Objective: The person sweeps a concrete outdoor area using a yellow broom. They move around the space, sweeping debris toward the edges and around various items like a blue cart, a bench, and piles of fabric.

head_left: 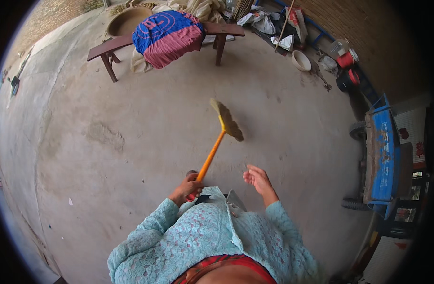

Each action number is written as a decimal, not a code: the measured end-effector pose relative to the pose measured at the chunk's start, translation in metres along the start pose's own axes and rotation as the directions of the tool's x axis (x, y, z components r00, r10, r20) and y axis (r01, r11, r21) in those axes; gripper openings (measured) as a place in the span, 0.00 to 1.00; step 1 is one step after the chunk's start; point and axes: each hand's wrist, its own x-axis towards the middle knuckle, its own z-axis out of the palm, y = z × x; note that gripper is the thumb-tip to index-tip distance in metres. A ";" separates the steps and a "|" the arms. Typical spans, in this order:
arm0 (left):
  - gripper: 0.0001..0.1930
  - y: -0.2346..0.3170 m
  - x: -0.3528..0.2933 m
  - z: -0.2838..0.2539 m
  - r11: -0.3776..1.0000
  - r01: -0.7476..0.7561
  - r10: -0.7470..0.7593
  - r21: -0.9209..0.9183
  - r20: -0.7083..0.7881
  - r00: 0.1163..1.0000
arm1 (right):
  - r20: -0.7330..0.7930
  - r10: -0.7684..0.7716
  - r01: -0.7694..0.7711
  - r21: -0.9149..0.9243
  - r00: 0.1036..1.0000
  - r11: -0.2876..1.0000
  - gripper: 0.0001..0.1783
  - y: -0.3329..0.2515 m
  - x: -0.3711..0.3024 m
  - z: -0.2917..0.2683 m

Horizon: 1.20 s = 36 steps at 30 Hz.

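My left hand [185, 188] is wrapped round the orange handle of a broom [211, 156], near the handle's lower end in the picture. The broom slants up and away from me, and its yellowish-brown bristle head points forward over the concrete floor [155, 118]. To the right, my right hand [257, 180] is raised in front of my body, apart from the broom. Its fingers are loosely bent and partly spread, with nothing seen in them. Close to my jacket front, a grey object [237, 200] shows only in part; I cannot tell what it is.
Ahead stands a long dark-red bench [224, 30] with a blue and pink cloth [172, 35] over it. Behind it is a wide brown basin [127, 21]. A pale bowl [301, 60] and bags [264, 22] lie at the far right. A blue cart [383, 154] stands at the right.
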 end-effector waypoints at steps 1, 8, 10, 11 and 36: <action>0.22 0.008 0.013 0.007 1.000 0.012 -0.012 0.008 0.018 1.000 | -0.024 0.023 -0.023 0.005 0.999 1.000 0.19 0.002 0.004 -0.002; 0.24 0.092 0.081 0.113 0.980 0.052 -0.074 0.192 0.110 0.991 | 0.090 0.107 -0.133 0.374 0.990 0.918 0.15 -0.060 0.034 0.022; 0.22 0.114 0.098 0.152 0.972 0.011 -0.036 0.235 0.103 0.994 | 0.165 0.007 -0.070 0.382 0.986 0.922 0.15 -0.085 0.064 0.020; 0.21 0.119 0.114 0.168 0.966 0.000 -0.033 0.258 0.123 0.992 | 0.195 -0.044 -0.036 0.388 0.980 0.921 0.15 -0.101 0.076 0.015; 0.08 0.164 0.301 -0.013 0.939 0.298 -0.090 0.174 -0.710 0.699 | 0.001 0.048 -0.047 0.267 0.999 0.962 0.08 -0.403 0.289 -0.161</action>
